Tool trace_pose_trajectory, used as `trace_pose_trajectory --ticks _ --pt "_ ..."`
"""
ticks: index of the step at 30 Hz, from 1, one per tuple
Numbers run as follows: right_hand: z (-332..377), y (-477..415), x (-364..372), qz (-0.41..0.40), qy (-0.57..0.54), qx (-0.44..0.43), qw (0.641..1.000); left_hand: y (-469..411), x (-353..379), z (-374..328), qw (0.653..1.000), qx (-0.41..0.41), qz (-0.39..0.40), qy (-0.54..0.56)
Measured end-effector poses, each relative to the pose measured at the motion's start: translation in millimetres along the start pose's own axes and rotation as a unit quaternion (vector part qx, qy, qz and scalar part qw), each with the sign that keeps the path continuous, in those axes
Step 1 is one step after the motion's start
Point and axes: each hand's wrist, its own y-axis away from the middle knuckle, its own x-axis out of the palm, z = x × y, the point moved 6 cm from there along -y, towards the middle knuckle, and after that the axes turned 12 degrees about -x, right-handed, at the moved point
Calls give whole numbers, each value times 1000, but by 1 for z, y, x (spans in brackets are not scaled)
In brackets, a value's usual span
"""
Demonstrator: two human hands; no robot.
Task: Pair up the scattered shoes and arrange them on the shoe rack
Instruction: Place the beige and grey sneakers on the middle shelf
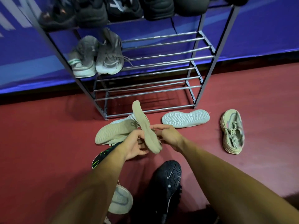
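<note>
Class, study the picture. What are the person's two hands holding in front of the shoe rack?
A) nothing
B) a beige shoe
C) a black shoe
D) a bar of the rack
B: the left hand and the right hand both grip the beige shoe, fingers curled on it.

Rack (216, 54) at 12, pair (105, 62) at left end of one shelf. From held shoe (145, 131): upturned shoe (186, 118) at 2, upright shoe (233, 131) farther at 3.
</note>
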Motion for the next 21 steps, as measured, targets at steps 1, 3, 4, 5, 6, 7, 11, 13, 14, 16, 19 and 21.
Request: trace_pose_trajectory --ticks 1,3,4,5,6,7,11,13,14,16,19,21 --pt "5 3 3 8 9 -7 1000 7 1 -2 1000 6 -6 -1" --pt "13 9 10 25 29 -22 999 20 4 -5 1000 17 -16 -14" --pt "17 12 13 30 29 -31 999 26 6 -6 999 27 -16 -18" --pt "20 14 14 31 23 -39 998 31 7 -8 999 39 -15 -20" --pt "25 16 15 32 14 -48 998 36 7 -10 999 49 -12 -20" --pt "29 18 15 33 7 -58 998 41 7 -12 998 57 -7 -21" --pt "48 26 19 78 35 -67 994 56 12 -19 993 72 54 -73" --pt "56 31 20 89 51 -72 992 59 14 -20 990 67 78 -101" --pt "61 32 17 71 46 -77 993 59 12 -20 990 62 75 -97" --pt "69 33 6 -13 14 -88 996 60 9 -21 994 53 66 -71" --pt "78 35 -16 -140 -11 -106 984 67 9 -33 995 54 63 -54" --pt "80 37 -21 -156 12 -98 983 77 11 -47 994 66 62 -60"
